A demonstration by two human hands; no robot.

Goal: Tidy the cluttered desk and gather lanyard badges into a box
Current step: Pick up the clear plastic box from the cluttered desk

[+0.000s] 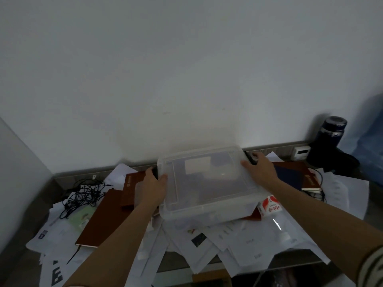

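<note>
Box: clear storage box (207, 183) with lid on, middle of the table (83, 175) near its back edge, resting on loose papers (248, 241).
Left grip (152, 189): holds the left end of the storage box, thumb on the lid, fingers curled round the side.
Right grip (260, 170): holds the right end the same way.
Left side: brown notebook (97, 220); tangled black cables (85, 193) near the back left corner.
Back right corner: dark flask (331, 131), upright.

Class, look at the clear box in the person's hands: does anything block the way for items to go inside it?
Yes: the lid appears to sit on the clear box, closing its top. The left hand and right hand grip its two ends at the black latches, with nothing between hands and box.
</note>
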